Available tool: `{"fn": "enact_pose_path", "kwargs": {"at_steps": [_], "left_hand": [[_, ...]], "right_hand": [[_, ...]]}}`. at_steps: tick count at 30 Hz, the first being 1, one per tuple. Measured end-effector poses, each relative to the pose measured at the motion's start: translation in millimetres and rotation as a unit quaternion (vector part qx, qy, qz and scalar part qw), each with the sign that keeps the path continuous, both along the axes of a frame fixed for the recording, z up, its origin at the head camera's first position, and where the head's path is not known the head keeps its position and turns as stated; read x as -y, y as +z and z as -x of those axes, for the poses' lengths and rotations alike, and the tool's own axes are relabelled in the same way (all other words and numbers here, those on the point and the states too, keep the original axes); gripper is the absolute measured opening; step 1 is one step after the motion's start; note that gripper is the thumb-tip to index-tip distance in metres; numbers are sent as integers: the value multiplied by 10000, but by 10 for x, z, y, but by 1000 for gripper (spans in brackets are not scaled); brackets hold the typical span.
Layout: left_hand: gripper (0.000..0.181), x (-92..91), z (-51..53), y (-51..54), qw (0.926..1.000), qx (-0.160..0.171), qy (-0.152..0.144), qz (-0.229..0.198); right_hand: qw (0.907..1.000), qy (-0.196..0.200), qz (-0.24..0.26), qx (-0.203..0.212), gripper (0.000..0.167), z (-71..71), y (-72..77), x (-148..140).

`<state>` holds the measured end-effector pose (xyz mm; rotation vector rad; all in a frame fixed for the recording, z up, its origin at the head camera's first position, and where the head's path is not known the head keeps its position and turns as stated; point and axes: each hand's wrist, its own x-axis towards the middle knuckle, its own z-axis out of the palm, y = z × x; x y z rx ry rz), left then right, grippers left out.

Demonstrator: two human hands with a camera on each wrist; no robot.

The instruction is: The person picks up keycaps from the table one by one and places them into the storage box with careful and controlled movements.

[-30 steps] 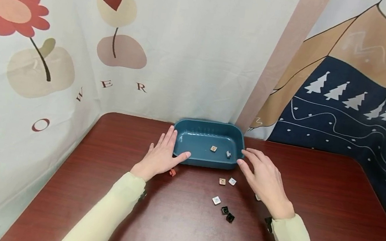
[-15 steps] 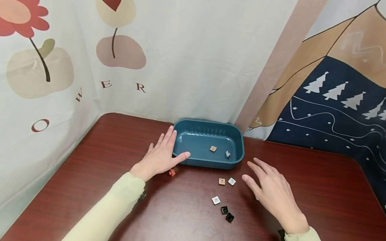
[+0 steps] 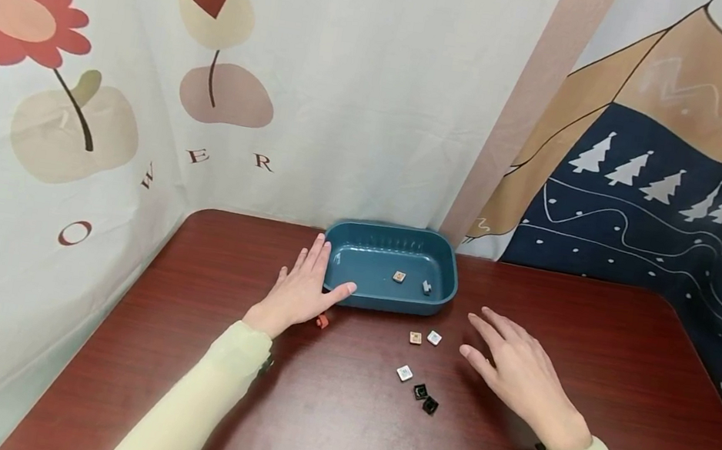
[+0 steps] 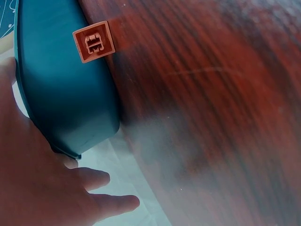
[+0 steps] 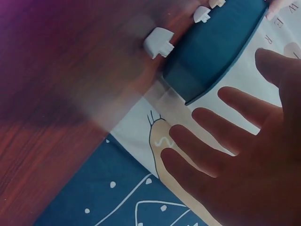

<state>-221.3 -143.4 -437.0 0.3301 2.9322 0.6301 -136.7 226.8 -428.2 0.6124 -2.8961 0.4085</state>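
Table [image 3: 328,446]: dark red, before me
Tray [image 3: 360,279]: teal, at its far edge, two caps [image 3: 399,277] inside
Left hand [image 3: 301,288]: fingers straight, touching the tray's rim
Right hand [image 3: 524,374]: fingers spread, near the tray
Loose caps [image 3: 405,373]: on the table, mostly between the hands

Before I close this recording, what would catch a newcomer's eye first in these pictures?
Probably the glossy teal rectangular basin at the far edge of the reddish wood-grain table, the left hand touching its left end, with small tan and grey plastic keycaps inside. Then the large red printed flower on the pale fabric backdrop, at the head view's upper left. The right hand, holding nothing, is to the basin's right.
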Motion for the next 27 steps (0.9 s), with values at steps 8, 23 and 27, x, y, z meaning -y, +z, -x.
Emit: {"fn": "enact_pose_path", "kwargs": {"at_steps": [8,23,27], "left_hand": [[107,1,5,-1,10000,-77,-23,6],[105,-11,-7,15,10000,-79,-19,16],[105,-12,-2,8,10000,-63,-23,11]], "right_hand": [[9998,138,-129,84,62,-44,-59,-55],[9981,192,-543,205,47,-64,-171,-91],[9982,250,-533,117,38,-63,-180,-92]]}}
